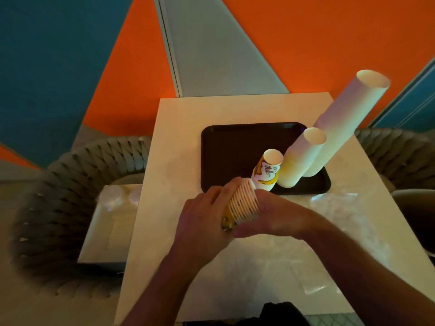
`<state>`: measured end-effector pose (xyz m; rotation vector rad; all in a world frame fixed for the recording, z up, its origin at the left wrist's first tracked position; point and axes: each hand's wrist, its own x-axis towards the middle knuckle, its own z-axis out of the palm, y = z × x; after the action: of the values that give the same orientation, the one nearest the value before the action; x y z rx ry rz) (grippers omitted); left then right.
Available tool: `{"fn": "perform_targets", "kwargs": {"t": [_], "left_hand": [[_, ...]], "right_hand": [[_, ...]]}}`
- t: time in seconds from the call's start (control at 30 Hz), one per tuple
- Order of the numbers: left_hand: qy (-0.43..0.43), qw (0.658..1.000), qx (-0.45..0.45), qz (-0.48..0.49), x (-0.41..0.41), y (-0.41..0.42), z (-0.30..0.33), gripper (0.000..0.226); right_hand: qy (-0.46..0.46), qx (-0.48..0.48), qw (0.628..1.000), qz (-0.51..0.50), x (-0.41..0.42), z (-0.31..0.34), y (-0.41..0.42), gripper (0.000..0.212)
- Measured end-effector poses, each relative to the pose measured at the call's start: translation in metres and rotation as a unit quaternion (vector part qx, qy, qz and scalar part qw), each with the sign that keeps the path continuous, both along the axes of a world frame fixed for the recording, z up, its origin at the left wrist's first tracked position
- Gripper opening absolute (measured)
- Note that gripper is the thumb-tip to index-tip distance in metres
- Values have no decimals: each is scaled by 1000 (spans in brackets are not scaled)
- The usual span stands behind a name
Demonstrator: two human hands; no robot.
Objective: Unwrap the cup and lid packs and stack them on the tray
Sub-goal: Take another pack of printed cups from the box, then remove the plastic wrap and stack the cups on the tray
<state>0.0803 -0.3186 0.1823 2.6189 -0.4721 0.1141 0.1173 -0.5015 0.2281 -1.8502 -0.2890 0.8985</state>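
Note:
A short stack of nested paper cups [242, 204] with yellow print lies on its side between both hands, just in front of the dark tray [226, 147]. My left hand [204, 215] grips the stack from the left; my right hand [275, 215] grips it from the right. On the tray's right side stand three upside-down cup stacks: a short yellow-printed one [267, 170], a medium white one [301, 158] and a tall white one [348, 114]. Clear plastic wrap [336, 208] lies on the table right of my hands.
The white table [179, 142] stands against an orange and blue wall. Woven grey chairs sit at the left [66, 184] and right [400, 156]. Wrapped packs of clear lids [113, 196] lie on the left chair's seat.

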Motion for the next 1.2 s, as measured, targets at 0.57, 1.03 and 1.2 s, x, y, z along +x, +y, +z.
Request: {"fn": "perform_targets", "kwargs": {"t": [0.57,1.03,1.2], "left_hand": [[17,998,-8,53,-6,-76,-9,101],[21,997,-33,71,-16,-74,-6,101],[18,998,-45,31,-17,-78,3,98]], "right_hand": [[118,229,960,-109,-2,-14,-107,58],[-41,144,959,-241,10,-4,-132,42],[-158,31,979,-124,13,0,-113,45]]}}
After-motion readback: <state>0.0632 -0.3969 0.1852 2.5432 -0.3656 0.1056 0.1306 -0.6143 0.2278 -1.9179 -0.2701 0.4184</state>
